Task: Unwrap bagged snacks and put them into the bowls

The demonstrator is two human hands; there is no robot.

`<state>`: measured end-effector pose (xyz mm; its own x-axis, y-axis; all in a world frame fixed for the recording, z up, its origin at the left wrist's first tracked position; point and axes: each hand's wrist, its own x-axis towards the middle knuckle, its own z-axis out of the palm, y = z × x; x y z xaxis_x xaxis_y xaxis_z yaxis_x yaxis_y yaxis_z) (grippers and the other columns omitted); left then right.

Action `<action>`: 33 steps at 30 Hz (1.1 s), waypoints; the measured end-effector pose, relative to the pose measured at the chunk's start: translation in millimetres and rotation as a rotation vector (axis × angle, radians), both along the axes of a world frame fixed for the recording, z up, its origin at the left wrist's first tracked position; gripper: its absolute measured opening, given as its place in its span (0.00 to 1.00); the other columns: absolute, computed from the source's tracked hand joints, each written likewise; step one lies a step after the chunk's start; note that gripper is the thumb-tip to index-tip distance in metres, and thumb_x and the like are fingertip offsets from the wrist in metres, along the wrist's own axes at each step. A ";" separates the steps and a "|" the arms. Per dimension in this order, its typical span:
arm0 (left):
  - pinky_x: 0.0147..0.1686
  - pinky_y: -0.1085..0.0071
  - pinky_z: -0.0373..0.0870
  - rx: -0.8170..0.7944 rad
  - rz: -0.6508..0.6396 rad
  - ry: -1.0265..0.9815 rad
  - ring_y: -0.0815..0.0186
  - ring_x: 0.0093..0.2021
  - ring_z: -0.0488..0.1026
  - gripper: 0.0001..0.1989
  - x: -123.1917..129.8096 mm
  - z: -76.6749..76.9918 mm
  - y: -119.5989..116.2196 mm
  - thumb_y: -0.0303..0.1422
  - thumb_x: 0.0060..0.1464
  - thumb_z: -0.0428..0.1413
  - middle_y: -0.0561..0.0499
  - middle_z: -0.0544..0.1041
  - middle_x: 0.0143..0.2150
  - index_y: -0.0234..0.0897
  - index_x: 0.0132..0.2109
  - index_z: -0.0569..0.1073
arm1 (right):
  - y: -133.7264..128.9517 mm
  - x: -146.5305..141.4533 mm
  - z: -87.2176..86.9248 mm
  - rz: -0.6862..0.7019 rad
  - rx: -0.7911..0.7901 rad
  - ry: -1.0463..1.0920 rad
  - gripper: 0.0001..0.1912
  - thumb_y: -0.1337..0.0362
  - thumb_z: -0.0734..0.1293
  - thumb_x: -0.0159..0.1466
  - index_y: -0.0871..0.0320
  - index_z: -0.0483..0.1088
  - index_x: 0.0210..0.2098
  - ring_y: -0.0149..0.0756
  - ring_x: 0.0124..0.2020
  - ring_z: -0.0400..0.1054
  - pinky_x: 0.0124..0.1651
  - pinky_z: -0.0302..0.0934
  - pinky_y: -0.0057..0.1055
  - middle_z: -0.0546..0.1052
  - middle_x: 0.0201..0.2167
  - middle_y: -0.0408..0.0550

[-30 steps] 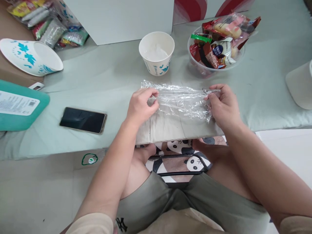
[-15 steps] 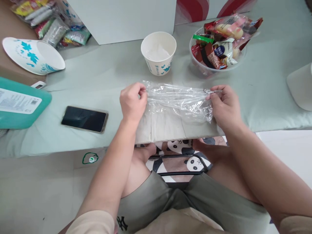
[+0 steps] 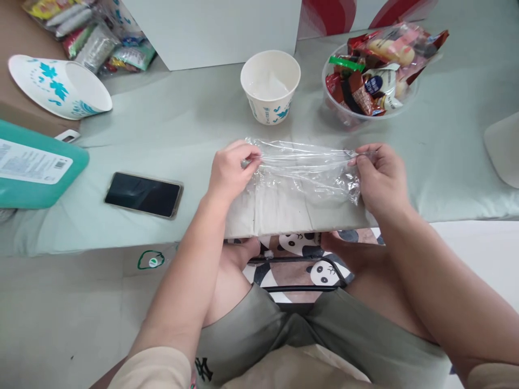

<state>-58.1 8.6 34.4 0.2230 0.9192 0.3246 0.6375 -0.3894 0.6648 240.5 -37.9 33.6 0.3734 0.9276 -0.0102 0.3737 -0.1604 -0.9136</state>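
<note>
A clear, crinkled plastic bag (image 3: 304, 167) is stretched sideways between both hands above the table's front edge. My left hand (image 3: 235, 167) pinches its left end between thumb and fingers. The right end is gripped by my right hand (image 3: 381, 175), thumb against the fingers. Just beyond the bag stands a white paper cup (image 3: 271, 89) with blue leaf prints and something whitish inside. To the right of that cup, a clear round bowl (image 3: 352, 120) holds several wrapped snacks (image 3: 371, 89).
On the left are a dark phone (image 3: 144, 194), a teal container (image 3: 60, 183), a paper cup on its side (image 3: 60, 89) and packaged snacks (image 3: 97, 48). A white box (image 3: 219, 32) stands behind. A white object (image 3: 505, 148) is at the right.
My left hand has shifted a little to the right along the bag, closer to my right hand. The objects on the table sit slightly further right in the view.
</note>
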 end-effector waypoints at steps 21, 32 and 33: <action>0.39 0.64 0.76 0.052 0.071 -0.186 0.66 0.32 0.79 0.08 -6.0 6.4 -11.7 0.26 0.48 0.59 0.54 0.84 0.33 0.41 0.27 0.68 | 1.0 -1.6 4.0 -0.007 -0.008 0.016 0.01 0.65 0.68 0.64 0.52 0.72 0.34 0.27 0.19 0.55 0.20 0.47 0.29 0.76 0.29 0.43; 0.29 0.60 0.60 0.084 -0.088 -0.188 0.63 0.26 0.65 0.05 -15.1 22.2 -12.2 0.29 0.47 0.52 0.52 0.67 0.22 0.43 0.25 0.67 | -1.6 -4.7 10.3 0.042 -0.075 -0.125 0.11 0.71 0.68 0.62 0.51 0.73 0.42 0.31 0.23 0.61 0.29 0.55 0.33 0.74 0.28 0.41; 0.30 0.60 0.60 0.143 -0.022 -0.230 0.63 0.26 0.65 0.07 -11.8 26.1 -10.9 0.30 0.51 0.51 0.52 0.66 0.23 0.43 0.26 0.67 | -1.3 -5.1 9.1 0.050 -0.081 -0.137 0.12 0.72 0.68 0.61 0.51 0.74 0.43 0.31 0.23 0.61 0.30 0.56 0.33 0.73 0.28 0.41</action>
<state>-69.9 -2.3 60.5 0.1481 0.8560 0.4954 0.4665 -0.5021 0.7282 235.4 -39.2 42.7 0.3300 0.9432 -0.0372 0.5035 -0.2093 -0.8382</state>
